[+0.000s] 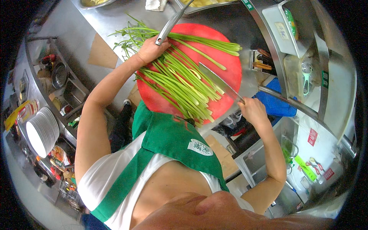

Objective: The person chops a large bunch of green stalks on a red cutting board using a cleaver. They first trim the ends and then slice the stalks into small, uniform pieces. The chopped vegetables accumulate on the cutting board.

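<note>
Long green celery-like stalks [184,83] lie in a loose bunch across a round red cutting board [230,72], pale cut ends toward the lower right. My left hand [153,49] grips the bunch near its leafy end. The end of a metal utensil handle [169,28] overlaps that hand; whether they touch I cannot tell. In my right hand [254,110] is the handle of a wide-bladed kitchen knife [220,82]. Its blade slants over the right side of the bunch, between it and a few separate stalks [210,44]. The knife's grip is mostly hidden by my fingers.
A metal tray of pale yellow food [201,3] stands beyond the board. A knife holder [260,61] sits at the right, near a blue plastic container [277,99] and a metal rail [304,106]. Stacked white bowls [43,132] stand on the left shelving.
</note>
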The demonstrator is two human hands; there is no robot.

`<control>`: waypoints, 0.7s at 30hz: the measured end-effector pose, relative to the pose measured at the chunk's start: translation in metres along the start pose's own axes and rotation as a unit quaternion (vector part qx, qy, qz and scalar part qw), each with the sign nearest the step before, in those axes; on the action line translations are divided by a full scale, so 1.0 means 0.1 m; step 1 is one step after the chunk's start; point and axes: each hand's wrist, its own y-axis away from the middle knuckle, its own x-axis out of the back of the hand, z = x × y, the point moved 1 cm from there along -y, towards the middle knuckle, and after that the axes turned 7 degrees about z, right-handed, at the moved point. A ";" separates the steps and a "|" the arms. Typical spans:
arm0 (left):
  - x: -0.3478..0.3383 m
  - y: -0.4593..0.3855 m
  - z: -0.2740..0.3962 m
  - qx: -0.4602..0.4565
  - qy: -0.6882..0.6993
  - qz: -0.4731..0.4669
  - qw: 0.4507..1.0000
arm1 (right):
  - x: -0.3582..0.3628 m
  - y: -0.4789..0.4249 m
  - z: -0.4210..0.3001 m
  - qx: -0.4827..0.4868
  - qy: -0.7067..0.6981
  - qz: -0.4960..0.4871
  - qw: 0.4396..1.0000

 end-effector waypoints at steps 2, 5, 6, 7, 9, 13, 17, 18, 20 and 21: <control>-0.02 0.01 -0.03 -0.030 -0.005 0.014 0.999 | 0.01 0.09 0.03 -0.013 0.010 -0.013 1.000; 0.03 -0.04 0.07 -0.030 0.013 0.028 0.999 | 0.02 0.22 0.07 -0.035 0.016 -0.032 0.999; 0.05 -0.04 0.07 -0.025 0.003 0.017 1.000 | 0.01 0.27 0.09 -0.038 0.014 -0.033 0.999; 0.04 -0.04 0.06 -0.028 0.004 0.015 0.999 | 0.00 0.32 0.12 -0.042 0.012 -0.034 0.998; 0.05 -0.05 0.05 -0.035 0.006 0.011 0.999 | -0.08 0.43 0.17 -0.052 0.012 -0.030 0.998; 0.06 -0.04 0.05 -0.032 -0.008 0.006 0.999 | -0.17 0.66 0.25 -0.080 0.030 -0.033 0.996; 0.04 -0.08 0.05 0.002 -0.006 -0.049 0.999 | -0.22 1.02 0.47 -0.079 0.077 -0.010 0.994; 0.07 -0.12 0.10 0.019 -0.007 -0.075 0.997 | -0.20 1.06 0.53 -0.069 0.067 -0.010 0.995; 0.08 -0.17 0.22 -0.050 -0.050 -0.056 0.996 | -0.17 1.22 0.59 -0.094 0.057 0.015 0.994; 0.09 -0.18 0.30 -0.083 -0.070 -0.048 0.993 | -0.11 1.27 0.58 -0.107 0.052 0.026 0.993</control>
